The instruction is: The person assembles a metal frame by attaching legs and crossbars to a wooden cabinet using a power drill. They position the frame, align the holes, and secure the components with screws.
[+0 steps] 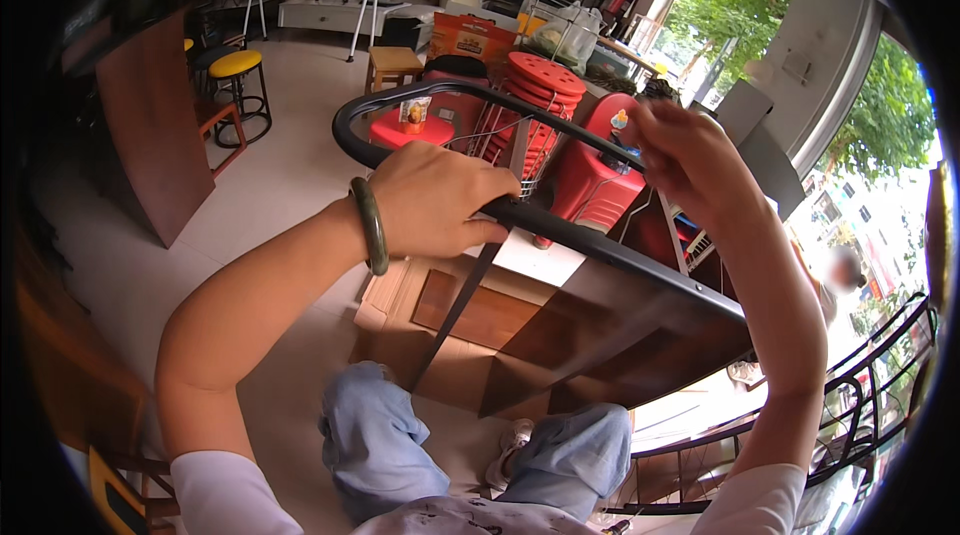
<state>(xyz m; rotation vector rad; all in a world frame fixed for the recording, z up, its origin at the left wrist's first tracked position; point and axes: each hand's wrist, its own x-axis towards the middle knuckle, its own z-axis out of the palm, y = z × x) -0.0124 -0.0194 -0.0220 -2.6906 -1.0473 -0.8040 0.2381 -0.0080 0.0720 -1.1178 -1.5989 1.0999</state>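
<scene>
A black tubular metal frame [600,245] with a rounded loop at its far end stands tilted in front of me. My left hand [430,200], a dark green bangle on its wrist, has its fingers and thumb closed around the near tube. Below that tube hangs a dark brown panel [640,335], and a thin black bar runs down from near the left hand. My right hand [690,155] is raised by the far tube on the right, its fingers curled in. Whether anything small lies between those fingertips is hidden.
Stacked red stools [540,85] and a red chair [595,185] stand behind the frame. Flattened cardboard [385,295] lies on the floor beneath it. A brown board [150,125] and a yellow-topped stool [236,65] are at left; black metal railings [850,405] curve along the right.
</scene>
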